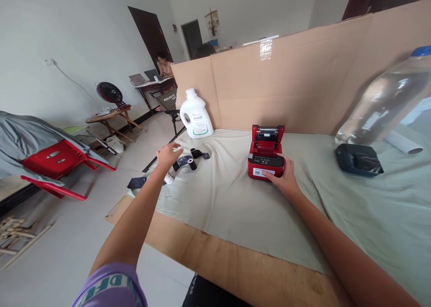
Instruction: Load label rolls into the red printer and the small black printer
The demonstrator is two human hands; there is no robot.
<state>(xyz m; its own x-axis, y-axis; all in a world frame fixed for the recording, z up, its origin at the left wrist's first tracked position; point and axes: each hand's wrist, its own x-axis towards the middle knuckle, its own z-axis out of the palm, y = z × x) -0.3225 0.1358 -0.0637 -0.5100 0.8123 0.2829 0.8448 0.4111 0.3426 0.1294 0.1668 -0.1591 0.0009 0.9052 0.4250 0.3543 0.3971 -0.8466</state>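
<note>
While the right hand (285, 174) clamps the red printer (264, 162) at its 4 o'clock corner (thumb by the front label (257, 172), fingers along the side), the left hand (167, 155) hangs loosely bent, thumb and fingers apart, near the black rolls (192, 164). Hands well apart. Printer ahead at 1 o'clock on the cloth-covered worktop (229, 248), lid (267, 129) up. From printer: rolls at 9, white jug (197, 118) at 10, cardboard (286, 87) at 12, clear bottle (380, 103) toward 2, black box (355, 158) at 3.
</note>
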